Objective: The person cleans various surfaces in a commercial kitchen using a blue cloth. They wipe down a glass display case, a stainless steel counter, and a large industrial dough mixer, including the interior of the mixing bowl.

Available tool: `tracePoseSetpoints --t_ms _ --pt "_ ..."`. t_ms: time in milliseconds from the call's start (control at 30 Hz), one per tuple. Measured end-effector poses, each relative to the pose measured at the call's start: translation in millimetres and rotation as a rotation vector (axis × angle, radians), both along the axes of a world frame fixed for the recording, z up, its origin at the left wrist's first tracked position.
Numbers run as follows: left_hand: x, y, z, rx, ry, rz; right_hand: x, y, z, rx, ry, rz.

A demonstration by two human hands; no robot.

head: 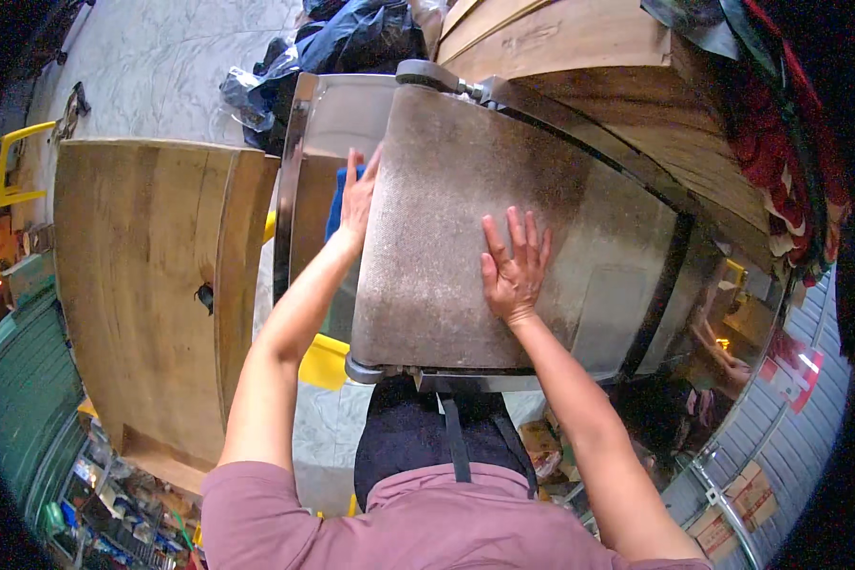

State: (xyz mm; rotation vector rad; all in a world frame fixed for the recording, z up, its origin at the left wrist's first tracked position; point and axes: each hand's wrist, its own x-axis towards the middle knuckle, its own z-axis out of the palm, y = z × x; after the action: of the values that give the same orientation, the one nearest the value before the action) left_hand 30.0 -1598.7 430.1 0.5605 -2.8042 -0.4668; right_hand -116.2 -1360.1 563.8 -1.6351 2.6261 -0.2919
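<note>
A worn, brownish-grey textured conveyor belt [442, 214] runs across in front of me and curves over a roller at its left end. My left hand [358, 196] rests along that curved end, with its fingers apart and pointing away from me. Part of its palm side is hidden. My right hand [517, 274] lies flat on the top of the belt, fingers spread, with nothing in it. Grey end brackets [427, 74] hold the roller at the far side and the near side. A blue item [336, 203] shows partly behind my left hand.
On the left stands a large wooden board or box [142, 271]. A metal-edged frame [296, 185] is beyond the belt's end, above a yellow container [324, 360]. Dark plastic bags [349, 35] and wooden panels [556, 39] lie at the far side. A reflective machine housing [719, 313] is right.
</note>
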Motion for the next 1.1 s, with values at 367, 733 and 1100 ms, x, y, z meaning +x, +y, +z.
tracePoseSetpoints --t_ms 367,733,1100 --pt "-15 -96 -35 -0.107 0.045 0.577 0 -2 2 -0.001 -0.021 0.001" --pt "243 173 7 0.220 -0.592 0.879 3 2 7 -0.033 -0.004 -0.015" --pt "197 142 209 0.981 0.275 0.952 13 11 47 -0.096 -0.736 0.114"
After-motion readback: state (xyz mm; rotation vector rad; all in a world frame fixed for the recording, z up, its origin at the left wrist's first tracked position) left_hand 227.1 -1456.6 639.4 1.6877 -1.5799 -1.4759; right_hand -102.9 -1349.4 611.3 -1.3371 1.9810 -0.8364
